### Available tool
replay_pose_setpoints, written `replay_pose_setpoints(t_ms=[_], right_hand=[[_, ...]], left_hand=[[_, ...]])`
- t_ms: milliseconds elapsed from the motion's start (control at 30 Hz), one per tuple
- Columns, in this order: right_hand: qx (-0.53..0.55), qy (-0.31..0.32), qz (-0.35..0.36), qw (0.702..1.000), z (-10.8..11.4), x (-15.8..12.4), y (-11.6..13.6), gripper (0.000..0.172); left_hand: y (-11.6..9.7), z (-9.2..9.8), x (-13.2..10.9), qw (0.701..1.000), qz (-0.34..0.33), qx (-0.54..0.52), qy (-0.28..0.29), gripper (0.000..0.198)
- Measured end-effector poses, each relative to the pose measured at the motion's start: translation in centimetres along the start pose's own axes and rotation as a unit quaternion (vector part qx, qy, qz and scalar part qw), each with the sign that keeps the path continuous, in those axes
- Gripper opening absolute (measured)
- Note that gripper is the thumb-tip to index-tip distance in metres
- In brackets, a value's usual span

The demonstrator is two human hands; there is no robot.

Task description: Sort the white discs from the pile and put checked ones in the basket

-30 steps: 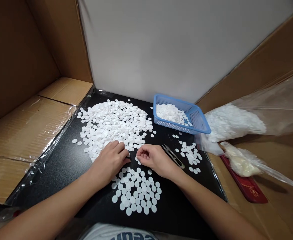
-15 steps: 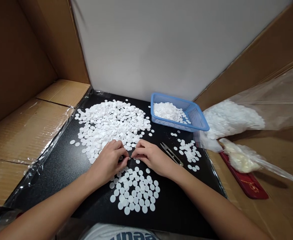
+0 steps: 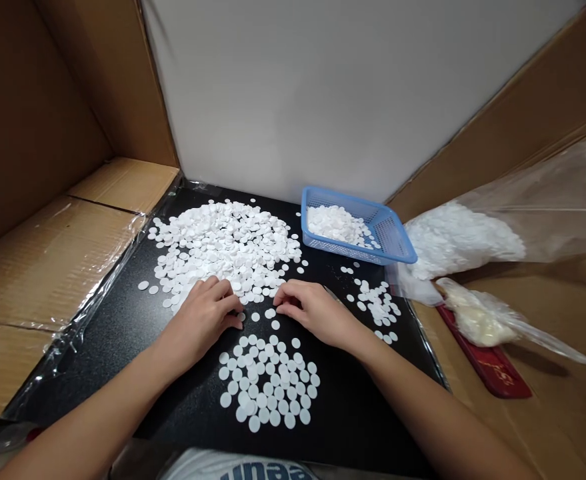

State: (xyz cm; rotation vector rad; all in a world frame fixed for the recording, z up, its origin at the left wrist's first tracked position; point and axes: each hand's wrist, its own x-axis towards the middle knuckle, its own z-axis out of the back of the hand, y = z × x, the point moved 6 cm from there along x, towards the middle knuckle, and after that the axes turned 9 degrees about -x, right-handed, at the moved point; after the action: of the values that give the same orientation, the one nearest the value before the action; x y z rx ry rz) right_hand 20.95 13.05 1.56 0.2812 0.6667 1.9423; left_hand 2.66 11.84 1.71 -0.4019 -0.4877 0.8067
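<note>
Both hands are over the black tabletop, at the near edge of a large heap of thin white round discs [image 3: 227, 243]. My left hand [image 3: 203, 319] has curled fingers, with thumb and forefinger apart; a single disc [image 3: 241, 317] shows on the table at the gap between them. My right hand [image 3: 315, 312] is also loosely bent, thumb and forefinger separated, close to another loose disc [image 3: 271, 313]. Neither hand visibly grips anything. Nearer to me lies a spread-out group of flat discs [image 3: 273, 390].
A blue plastic basket [image 3: 357, 253] partly filled with discs stands at the back right. Thread snips [image 3: 330, 292] are mostly hidden behind my right hand. A smaller disc cluster [image 3: 377, 303], a clear bag of white pieces [image 3: 460, 240] and a red flat object [image 3: 505, 377] lie right.
My hands have moved apart from where their fingertips nearly met, the left going left and the right slightly right. Loose discs between them now show, and the snips are more covered.
</note>
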Motion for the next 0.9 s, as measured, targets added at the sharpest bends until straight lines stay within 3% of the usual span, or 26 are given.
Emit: replay_pose_setpoints(t_ms=[233,400,533,633,800,900], right_hand=[[0.012,0.004,0.001,1.0,-0.5,0.1,0.5,0.013],[0.024,0.033,-0.066,0.997,0.0,-0.1,-0.5,0.015],[-0.007,0.031,-0.071,0.997,0.3,-0.2,-0.7,0.013],[-0.03,0.017,-0.044,0.998,0.2,-0.2,-0.4,0.011],[0.001,0.005,0.002,1.0,-0.4,-0.3,0.6,0.021],[0.02,0.025,0.0,0.999,-0.7,-0.5,1.4,0.022]], left_hand=[[-1.3,0.1,0.0,0.995,-0.064,0.066,0.028,0.022],[-1.0,0.2,0.0,0.999,-0.006,-0.04,0.036,0.015],[-0.7,-0.2,-0.1,0.998,0.011,-0.044,0.043,0.011],[-0.3,0.1,0.0,0.997,0.023,-0.07,0.015,0.009],[0.5,2.0,0.0,0.98,0.067,-0.162,-0.097,0.019],[0.4,2.2,-0.1,0.971,0.086,-0.201,-0.099,0.021]])
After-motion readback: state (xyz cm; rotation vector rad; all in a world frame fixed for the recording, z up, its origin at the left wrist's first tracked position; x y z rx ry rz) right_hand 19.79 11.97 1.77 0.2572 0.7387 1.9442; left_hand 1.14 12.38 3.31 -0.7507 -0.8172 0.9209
